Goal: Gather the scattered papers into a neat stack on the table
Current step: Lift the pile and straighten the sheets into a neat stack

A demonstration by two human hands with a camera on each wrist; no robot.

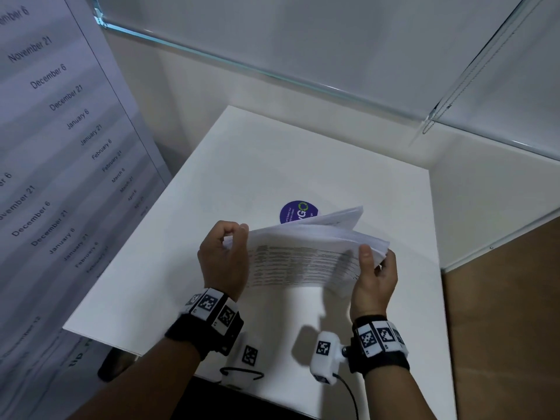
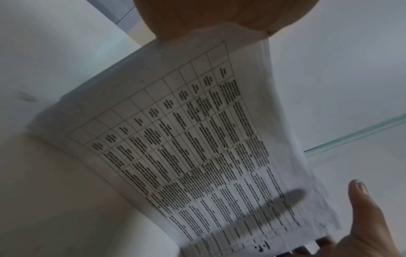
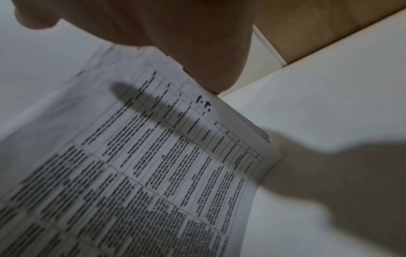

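Note:
A bundle of printed papers (image 1: 306,256) with a text table on the near sheet is held up above the white table (image 1: 272,165), sagging in the middle. My left hand (image 1: 225,251) grips the bundle's left edge with curled fingers. My right hand (image 1: 374,268) holds the right edge, thumb on the near face. The left wrist view shows the papers (image 2: 197,147) from below, with the left hand (image 2: 219,15) above and the right hand's thumb (image 2: 364,207) at lower right. In the right wrist view the sheets (image 3: 153,165) run under the right hand (image 3: 175,34).
A round purple sticker (image 1: 295,211) lies on the table behind the papers. A large banner with printed dates (image 1: 60,147) stands at the left. Glass panels (image 1: 303,40) enclose the back and right. Brown floor (image 1: 500,328) shows to the right of the table.

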